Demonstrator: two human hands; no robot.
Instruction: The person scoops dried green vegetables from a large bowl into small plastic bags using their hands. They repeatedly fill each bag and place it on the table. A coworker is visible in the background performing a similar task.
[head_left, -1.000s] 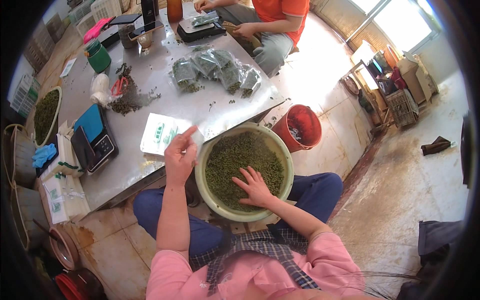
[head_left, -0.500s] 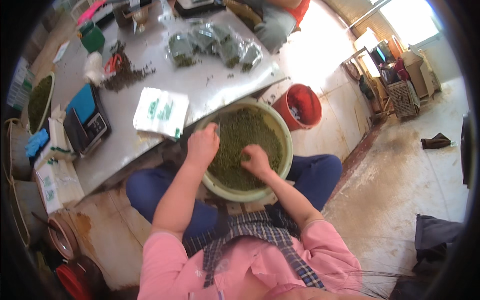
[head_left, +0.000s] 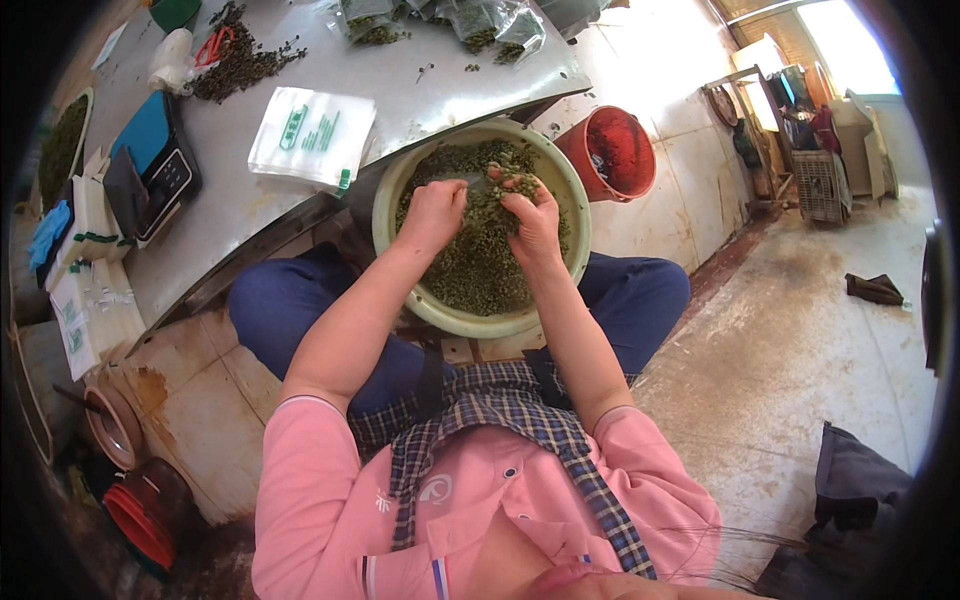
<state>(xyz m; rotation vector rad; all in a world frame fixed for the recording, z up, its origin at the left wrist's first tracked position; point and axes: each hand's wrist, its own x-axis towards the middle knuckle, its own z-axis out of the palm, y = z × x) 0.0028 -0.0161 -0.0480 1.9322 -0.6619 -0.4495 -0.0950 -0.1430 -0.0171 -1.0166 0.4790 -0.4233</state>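
Both hands meet over the basin (head_left: 478, 327), and their fingers and forearms hide part of the green buds (head_left: 482, 275) heaped in it. The left hand (head_left: 436, 213) is curled closed on what looks like the edge of a clear bag (head_left: 478, 184); its thin outline between the two hands is hard to make out, and its mouth cannot be told. The right hand (head_left: 533, 220) is cupped, palm up, around a small heap of the buds; the rest lie beneath and around both hands.

Well ahead of the hands, the filled bags (head_left: 480, 22) are cut off by the top edge, as is a green container (head_left: 175, 12) far ahead and to the left. The red scissors (head_left: 214, 46) show little beyond their handles beside a pile of dark bits.

The table (head_left: 410, 90) crowds the hands from ahead and left, its edge running just beside the basin. On it, ahead of the left hand, lies a stack of white printed bags (head_left: 310, 135); farther left stands a black scale (head_left: 175, 178). Right and ahead of the right hand, a red bucket (head_left: 578, 150) stands close by the basin, its dark contents unclear.
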